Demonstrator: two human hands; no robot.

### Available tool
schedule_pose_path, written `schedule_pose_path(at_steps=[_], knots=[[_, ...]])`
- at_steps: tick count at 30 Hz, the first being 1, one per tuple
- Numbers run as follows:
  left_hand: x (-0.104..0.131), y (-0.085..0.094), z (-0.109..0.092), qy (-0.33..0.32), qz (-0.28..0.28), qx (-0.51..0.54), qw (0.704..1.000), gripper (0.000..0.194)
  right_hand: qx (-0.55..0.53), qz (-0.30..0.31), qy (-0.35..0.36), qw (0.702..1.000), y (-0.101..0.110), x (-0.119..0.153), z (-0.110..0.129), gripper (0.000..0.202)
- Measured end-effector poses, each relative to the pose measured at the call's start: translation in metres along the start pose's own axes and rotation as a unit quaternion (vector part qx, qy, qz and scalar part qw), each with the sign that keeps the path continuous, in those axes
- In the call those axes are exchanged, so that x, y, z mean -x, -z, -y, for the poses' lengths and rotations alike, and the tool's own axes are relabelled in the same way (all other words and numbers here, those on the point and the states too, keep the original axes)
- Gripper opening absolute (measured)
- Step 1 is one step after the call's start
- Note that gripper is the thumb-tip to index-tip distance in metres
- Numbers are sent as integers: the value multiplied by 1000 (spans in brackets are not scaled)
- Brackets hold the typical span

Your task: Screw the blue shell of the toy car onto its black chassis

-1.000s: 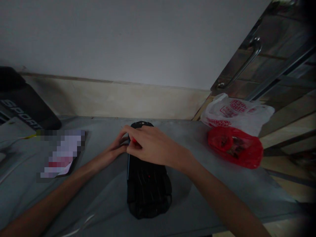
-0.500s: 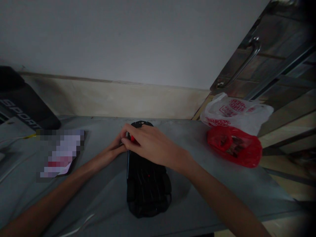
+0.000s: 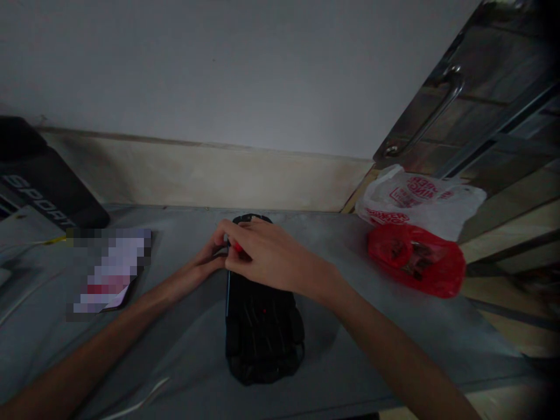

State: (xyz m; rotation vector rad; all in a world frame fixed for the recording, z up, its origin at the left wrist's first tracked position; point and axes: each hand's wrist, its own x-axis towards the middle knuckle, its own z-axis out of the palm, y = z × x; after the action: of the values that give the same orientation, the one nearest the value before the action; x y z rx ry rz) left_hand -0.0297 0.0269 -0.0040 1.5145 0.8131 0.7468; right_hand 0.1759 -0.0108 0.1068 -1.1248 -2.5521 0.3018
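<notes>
Black car-shaped object (image 3: 265, 332): lay on the grey tabletop (image 3: 188, 356), its long axis running from near me towards the wall (image 3: 219, 175); its near end lay on my side of both hands.
Right hand (image 3: 273, 254): nearer, across its far half, fingers closed around a small red piece (image 3: 237, 247).
Left hand (image 3: 209, 252): at its far left edge, fingers bent, partly open; I couldn't tell whether they gripped anything.

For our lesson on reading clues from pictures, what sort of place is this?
Probably a room in a home, though that is uncertain: a cloth-like grey surface against a wall, with a bottle marked SPORT and plastic carrier bags.
</notes>
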Motion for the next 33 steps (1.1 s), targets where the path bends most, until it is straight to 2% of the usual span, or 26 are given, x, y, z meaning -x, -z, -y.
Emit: schedule_pose_path(at_steps=[4, 7, 13, 18, 23, 28, 33], knots=[[0, -1, -3, 8, -8, 0, 1000, 72, -5, -9, -15, 1000, 0, 0, 0, 22], [0, -1, -5, 9, -15, -14, 1000, 66, -2, -6, -22, 1000, -1, 0, -1, 22], [1, 0, -1, 3, 7, 16, 1000, 63, -18, -6, 11, 1000, 4, 2, 3, 21], [1, 3, 0, 2, -4, -23, 1000, 51, -6, 6, -11, 1000, 3, 2, 2, 22], [1, 5, 0, 8, 9, -39, 999, 54, -29, -5, 26, 999, 1, 1, 1, 23], [2, 2, 1, 9, -6, -30, 999, 58, -17, -7, -6, 1000, -1, 2, -1, 18], [1, -1, -3, 13, -7, -32, 999, 57, -11, -5, 12, 1000, -1, 2, -2, 18]])
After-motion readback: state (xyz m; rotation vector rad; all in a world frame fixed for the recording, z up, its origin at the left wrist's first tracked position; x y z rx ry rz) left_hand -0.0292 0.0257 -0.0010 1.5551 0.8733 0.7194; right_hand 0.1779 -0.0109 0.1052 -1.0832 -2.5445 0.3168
